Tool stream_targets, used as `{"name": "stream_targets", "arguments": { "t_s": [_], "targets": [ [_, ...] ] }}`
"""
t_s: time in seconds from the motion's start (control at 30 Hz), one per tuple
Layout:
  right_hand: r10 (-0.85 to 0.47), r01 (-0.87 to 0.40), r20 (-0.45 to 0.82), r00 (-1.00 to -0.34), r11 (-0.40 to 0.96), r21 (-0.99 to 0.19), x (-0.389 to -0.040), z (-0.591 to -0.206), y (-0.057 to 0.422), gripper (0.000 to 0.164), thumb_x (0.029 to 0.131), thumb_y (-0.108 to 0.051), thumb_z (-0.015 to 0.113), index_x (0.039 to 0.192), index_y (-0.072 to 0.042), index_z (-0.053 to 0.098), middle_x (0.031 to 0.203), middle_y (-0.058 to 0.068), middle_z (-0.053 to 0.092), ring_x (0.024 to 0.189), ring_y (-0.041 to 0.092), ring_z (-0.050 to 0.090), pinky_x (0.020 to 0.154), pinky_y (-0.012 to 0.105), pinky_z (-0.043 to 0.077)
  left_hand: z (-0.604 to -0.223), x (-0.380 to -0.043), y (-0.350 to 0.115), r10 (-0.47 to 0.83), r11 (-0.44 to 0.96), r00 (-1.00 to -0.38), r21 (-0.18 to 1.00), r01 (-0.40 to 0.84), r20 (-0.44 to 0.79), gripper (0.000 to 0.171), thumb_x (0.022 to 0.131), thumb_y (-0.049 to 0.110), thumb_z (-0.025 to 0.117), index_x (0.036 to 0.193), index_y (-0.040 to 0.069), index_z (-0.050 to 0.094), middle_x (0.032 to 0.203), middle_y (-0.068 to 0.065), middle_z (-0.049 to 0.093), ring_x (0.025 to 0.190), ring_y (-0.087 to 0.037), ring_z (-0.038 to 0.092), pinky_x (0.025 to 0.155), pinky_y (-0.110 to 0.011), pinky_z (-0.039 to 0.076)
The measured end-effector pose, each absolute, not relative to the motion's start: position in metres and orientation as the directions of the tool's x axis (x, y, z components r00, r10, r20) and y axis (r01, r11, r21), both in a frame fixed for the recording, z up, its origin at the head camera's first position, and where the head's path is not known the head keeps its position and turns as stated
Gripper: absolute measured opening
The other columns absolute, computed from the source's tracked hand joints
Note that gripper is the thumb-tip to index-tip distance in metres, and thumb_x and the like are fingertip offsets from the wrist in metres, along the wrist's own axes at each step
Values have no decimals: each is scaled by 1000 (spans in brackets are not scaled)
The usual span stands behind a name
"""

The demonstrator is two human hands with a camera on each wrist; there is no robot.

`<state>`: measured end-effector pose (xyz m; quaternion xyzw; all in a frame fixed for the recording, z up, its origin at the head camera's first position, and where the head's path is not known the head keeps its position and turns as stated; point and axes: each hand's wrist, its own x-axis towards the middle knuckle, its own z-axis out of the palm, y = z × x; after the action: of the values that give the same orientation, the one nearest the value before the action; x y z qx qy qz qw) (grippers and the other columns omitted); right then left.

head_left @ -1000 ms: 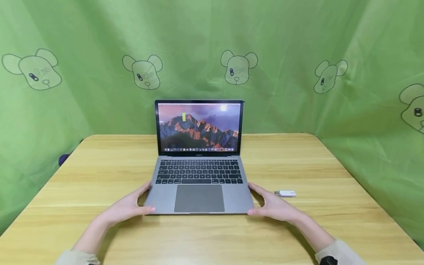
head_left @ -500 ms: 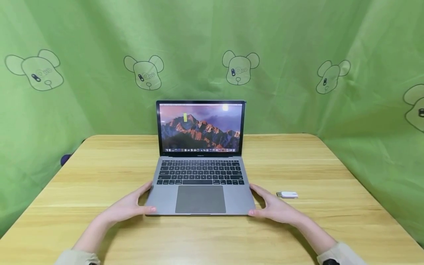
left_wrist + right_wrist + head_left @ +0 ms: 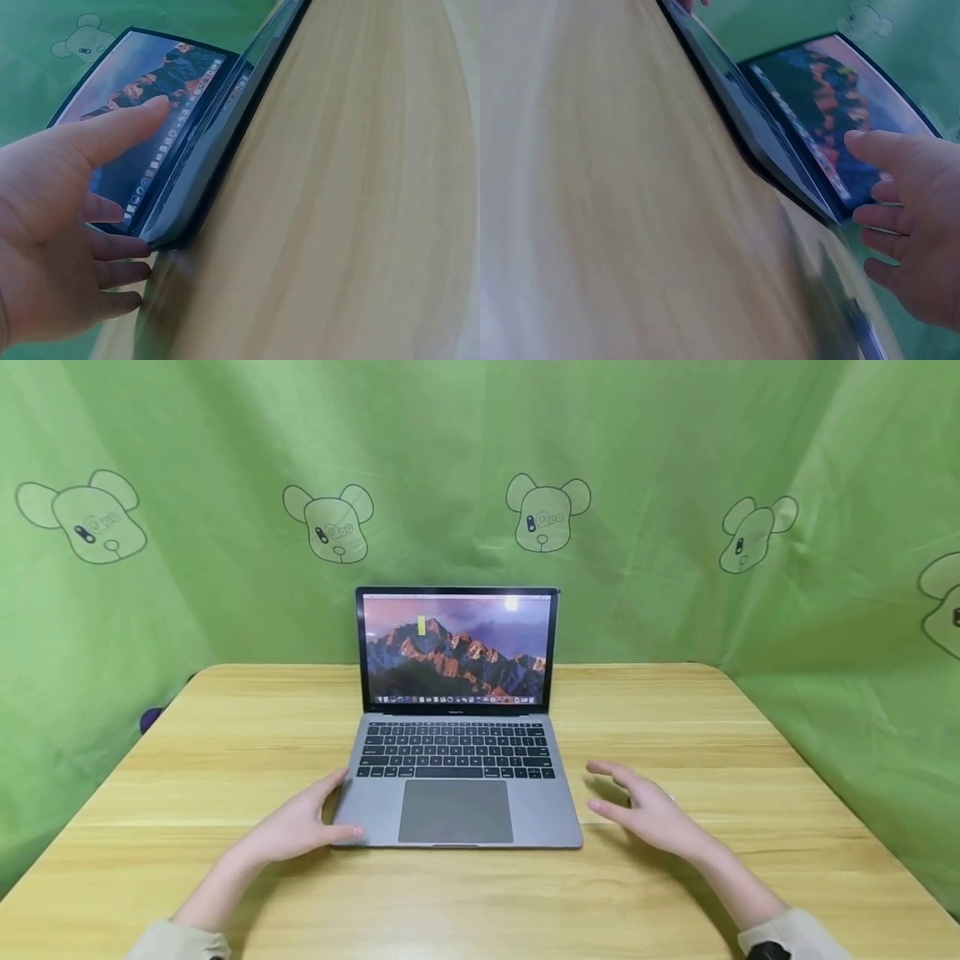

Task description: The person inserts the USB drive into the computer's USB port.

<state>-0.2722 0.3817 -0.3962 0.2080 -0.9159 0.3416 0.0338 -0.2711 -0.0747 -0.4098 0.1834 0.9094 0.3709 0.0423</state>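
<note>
An open laptop (image 3: 456, 810) stands on the wooden table, its lit screen showing a mountain picture. My left hand (image 3: 303, 822) is at the laptop's front left corner, thumb by the palm rest. In the left wrist view the left hand's fingers (image 3: 120, 247) are spread loosely beside that corner; whether they touch it I cannot tell. My right hand (image 3: 652, 810) is off the laptop's right edge, fingers loosely extended and holding nothing. A USB stick (image 3: 866, 330) lies beyond the right hand, blurred in the right wrist view and almost wholly hidden by that hand in the head view.
The table (image 3: 225, 760) has rounded back corners. Green cloth (image 3: 450, 427) printed with bear heads hangs behind it and along both sides. A small dark purple object (image 3: 150, 720) shows past the table's left edge.
My right hand has let go of the laptop's right edge and moved right, now covering most of the USB stick in the head view. The left hand has barely shifted.
</note>
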Motion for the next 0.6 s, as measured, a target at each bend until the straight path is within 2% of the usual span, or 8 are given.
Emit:
{"name": "stream_targets", "arguments": {
  "t_s": [0.17,0.3,0.43,0.6],
  "targets": [
    [-320,-386,222,-921,681,-622,-277,-392,403,57,90,-24,62,134,5,41,130,23,49,122,46,38,98,63,29,-405,-269,-75,364,714,-926,607,347,101,102,72,47,75,138,-14,26,138,-33,34,126,-47,33,103,-57,27],
    [-304,-368,211,-929,695,-618,-278,-390,420,60,89,-24,63,135,5,39,129,24,49,121,50,36,97,64,29,-401,-265,-76,361,784,-922,490,381,139,104,69,54,73,137,-12,31,134,-33,40,122,-47,39,100,-59,31],
    [-294,-337,173,-940,717,-611,-278,-387,435,63,87,-25,65,136,5,38,130,25,47,119,52,35,93,66,29,-399,-263,-79,370,828,-910,378,415,189,98,70,57,71,134,-10,39,131,-30,45,120,-46,42,99,-60,31],
    [-281,-304,134,-950,750,-588,-276,-386,447,68,85,-26,68,135,7,37,124,26,51,115,46,42,91,65,33,-401,-262,-82,398,853,-893,274,444,208,88,72,55,70,131,-7,45,131,-28,47,120,-45,43,100,-60,30]
  ]
}}
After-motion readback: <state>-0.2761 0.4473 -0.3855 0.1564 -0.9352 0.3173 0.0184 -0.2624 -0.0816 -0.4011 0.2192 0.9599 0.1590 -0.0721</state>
